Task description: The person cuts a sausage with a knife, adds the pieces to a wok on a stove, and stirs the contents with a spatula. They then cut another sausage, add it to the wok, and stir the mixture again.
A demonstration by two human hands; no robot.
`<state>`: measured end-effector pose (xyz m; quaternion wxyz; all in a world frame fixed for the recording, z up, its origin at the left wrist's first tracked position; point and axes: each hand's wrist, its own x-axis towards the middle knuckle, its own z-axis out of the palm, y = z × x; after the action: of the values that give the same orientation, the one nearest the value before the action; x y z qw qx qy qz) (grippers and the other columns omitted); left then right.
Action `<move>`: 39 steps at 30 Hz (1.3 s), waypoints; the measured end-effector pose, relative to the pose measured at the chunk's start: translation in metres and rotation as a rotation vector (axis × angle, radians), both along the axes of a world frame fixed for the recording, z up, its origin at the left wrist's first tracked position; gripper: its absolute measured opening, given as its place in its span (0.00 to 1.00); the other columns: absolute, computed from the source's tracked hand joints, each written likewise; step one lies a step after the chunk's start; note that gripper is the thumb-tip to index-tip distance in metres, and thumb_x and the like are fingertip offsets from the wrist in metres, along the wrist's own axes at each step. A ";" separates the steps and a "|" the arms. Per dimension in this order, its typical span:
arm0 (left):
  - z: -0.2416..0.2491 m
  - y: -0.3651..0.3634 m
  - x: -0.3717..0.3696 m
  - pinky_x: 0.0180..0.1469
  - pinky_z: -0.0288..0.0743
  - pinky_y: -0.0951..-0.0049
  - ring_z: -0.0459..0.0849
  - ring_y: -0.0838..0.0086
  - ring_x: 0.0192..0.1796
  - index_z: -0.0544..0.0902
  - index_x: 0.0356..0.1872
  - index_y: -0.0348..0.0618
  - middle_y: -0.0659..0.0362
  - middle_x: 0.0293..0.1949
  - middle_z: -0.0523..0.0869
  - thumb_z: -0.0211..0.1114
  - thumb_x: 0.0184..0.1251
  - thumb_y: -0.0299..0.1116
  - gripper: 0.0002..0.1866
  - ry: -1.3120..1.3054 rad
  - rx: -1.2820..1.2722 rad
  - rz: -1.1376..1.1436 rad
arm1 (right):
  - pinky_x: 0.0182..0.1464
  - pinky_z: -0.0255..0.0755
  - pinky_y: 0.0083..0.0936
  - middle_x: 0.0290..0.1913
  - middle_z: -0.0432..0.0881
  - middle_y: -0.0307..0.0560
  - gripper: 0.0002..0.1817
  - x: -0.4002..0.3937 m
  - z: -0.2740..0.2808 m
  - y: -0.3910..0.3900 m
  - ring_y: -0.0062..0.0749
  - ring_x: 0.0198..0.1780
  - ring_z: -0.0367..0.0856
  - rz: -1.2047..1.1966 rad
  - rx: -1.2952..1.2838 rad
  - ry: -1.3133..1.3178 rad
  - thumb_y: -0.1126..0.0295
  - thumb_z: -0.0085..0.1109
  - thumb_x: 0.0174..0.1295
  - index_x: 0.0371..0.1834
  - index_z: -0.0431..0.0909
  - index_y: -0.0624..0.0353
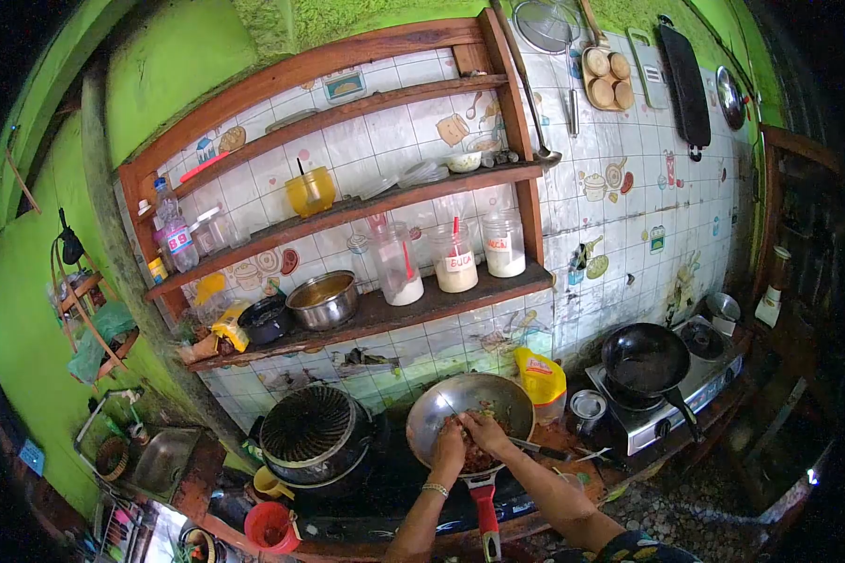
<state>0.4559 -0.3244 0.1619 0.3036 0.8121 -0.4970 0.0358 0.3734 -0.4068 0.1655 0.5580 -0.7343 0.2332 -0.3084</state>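
Both hands are over a wide metal pan (424, 410) with a red handle, which holds chopped food, reddish brown with green bits. My left hand (449, 445), with a bracelet at the wrist, has its fingers bent down toward the food. Right beside it, my right hand (484, 433) is lowered too, its fingertips close to the left ones. What either hand holds, if anything, is too small to make out. A knife (541, 449) with a dark handle lies across the pan's right edge, by my right forearm.
A black wok (644, 360) sits on the gas stove (714, 375) at the right. Left of the pan stands a large dark pot (315, 436). A yellow bag (541, 378) and a metal cup (587, 407) are nearby. A red cup (272, 527) stands at the front left.
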 end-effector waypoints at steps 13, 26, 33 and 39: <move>-0.004 0.000 0.007 0.44 0.70 0.57 0.76 0.52 0.45 0.73 0.43 0.39 0.45 0.43 0.77 0.43 0.65 0.34 0.14 0.148 0.000 -0.075 | 0.15 0.60 0.16 0.14 0.71 0.35 0.22 0.004 -0.014 -0.010 0.16 0.14 0.67 -0.060 -0.022 -0.095 0.54 0.46 0.63 0.24 0.76 0.63; 0.005 0.000 0.016 0.34 0.70 0.58 0.79 0.54 0.32 0.75 0.37 0.37 0.46 0.27 0.80 0.37 0.68 0.45 0.23 0.521 -0.001 -0.017 | 0.18 0.64 0.18 0.23 0.73 0.41 0.30 -0.018 0.023 0.010 0.22 0.17 0.69 0.225 0.349 0.082 0.44 0.44 0.60 0.55 0.68 0.58; -0.019 -0.004 0.011 0.36 0.70 0.56 0.79 0.51 0.35 0.73 0.42 0.34 0.41 0.31 0.79 0.38 0.67 0.38 0.19 0.102 -0.086 0.007 | 0.19 0.66 0.18 0.27 0.76 0.45 0.25 -0.007 0.006 0.011 0.21 0.15 0.69 0.097 0.029 0.025 0.50 0.42 0.63 0.49 0.71 0.63; 0.009 0.008 -0.012 0.38 0.71 0.56 0.78 0.49 0.36 0.64 0.51 0.31 0.42 0.33 0.79 0.39 0.67 0.32 0.17 0.034 -0.020 0.021 | 0.27 0.69 0.19 0.30 0.78 0.47 0.24 0.000 0.001 0.000 0.24 0.26 0.75 0.112 0.106 -0.019 0.54 0.44 0.64 0.45 0.73 0.68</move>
<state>0.4442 -0.3160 0.1707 0.3199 0.8146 -0.4830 0.0300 0.3729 -0.4073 0.1670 0.6148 -0.7126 0.2023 -0.2707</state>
